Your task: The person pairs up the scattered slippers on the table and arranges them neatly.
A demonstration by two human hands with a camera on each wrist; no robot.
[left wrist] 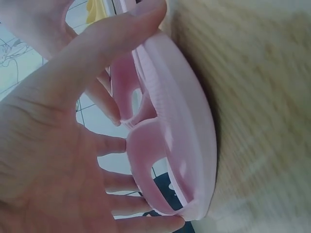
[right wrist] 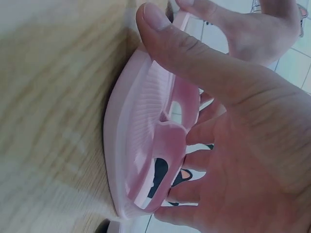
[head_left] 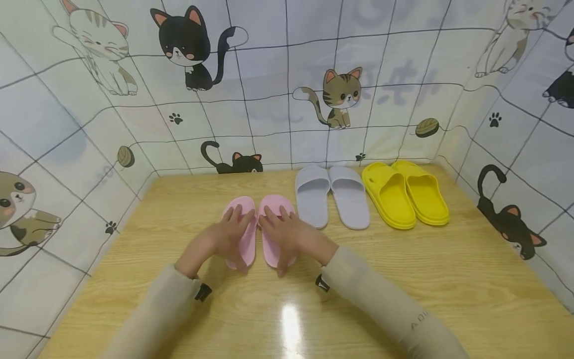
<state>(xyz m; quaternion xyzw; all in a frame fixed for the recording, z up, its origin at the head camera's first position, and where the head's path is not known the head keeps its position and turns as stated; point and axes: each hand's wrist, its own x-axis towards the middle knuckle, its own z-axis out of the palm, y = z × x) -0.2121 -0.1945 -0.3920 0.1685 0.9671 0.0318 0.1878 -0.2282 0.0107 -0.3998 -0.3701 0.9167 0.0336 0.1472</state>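
Observation:
A pair of pink slippers stands side by side on the wooden tabletop, toes toward the back wall. Over the left pink slipper (head_left: pixel 248 248) lies my left hand (head_left: pixel 230 234), its fingers stretched across the strap and its thumb by the heel end. My right hand (head_left: pixel 287 235) lies the same way over the right pink slipper (head_left: pixel 270 252). In the left wrist view the fingertips touch the pink strap (left wrist: pixel 146 141), and the thumb is at the sole's rim. The right wrist view shows straight fingers against the other strap (right wrist: pixel 170 138), thumb near the heel.
Grey slippers (head_left: pixel 352 207) stand just right of the pink pair, followed by yellow slippers (head_left: pixel 394 204). Both pairs sit near the back edge of the wooden table (head_left: pixel 367 264). A cat-patterned tiled backdrop (head_left: pixel 269 109) rises behind and at both sides.

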